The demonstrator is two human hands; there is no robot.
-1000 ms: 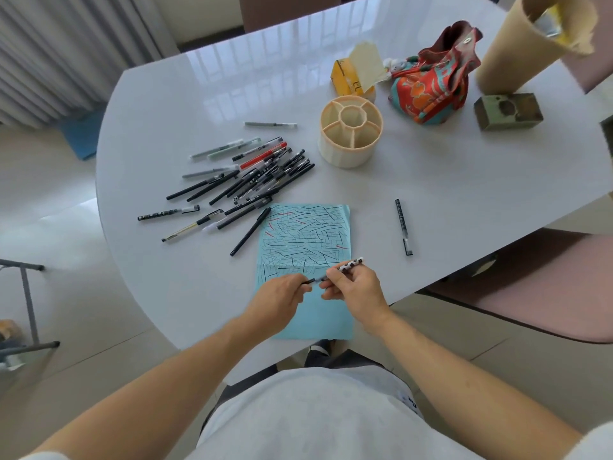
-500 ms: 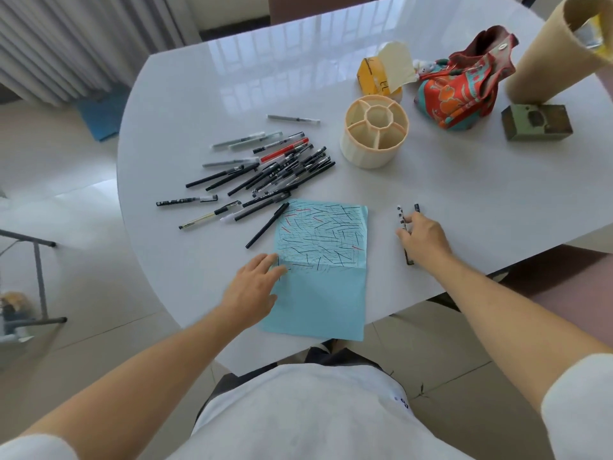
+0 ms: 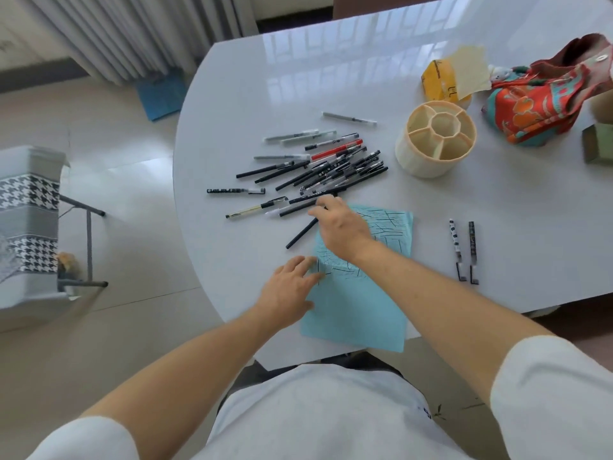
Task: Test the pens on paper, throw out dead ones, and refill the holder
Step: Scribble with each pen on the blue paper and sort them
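The right hand (image 3: 343,227) is reaching across the scribbled pale-blue paper sheet (image 3: 358,313) toward the loose heap of mostly black stick pens (image 3: 331,171) lying at about eleven o'clock from the sheet, its fingers loosely spread and curling at the heap's near edge; whether they are already pinching a pen I cannot tell. The left hand (image 3: 292,287) is lying flat with fingers apart, pressing the sheet's left edge. The step in hand seems to be picking the next pen to test, and doing it well probably means taking a single barrel from the near edge, such as the slanted black pen (image 3: 300,234) beside the sheet, rather than disturbing the heap, while the left hand is pinning the paper for the stroke. Counting: one sheet; one round cream plastic holder with divided compartments (image 3: 436,141) at one o'clock, holding no pens; two patterned black-and-white capped pens (image 3: 463,249) lying parallel at three o'clock, apparently already sorted; one red pen (image 3: 335,151) in the heap; the heap itself is numbering roughly two dozen, too overlapped to count exactly.
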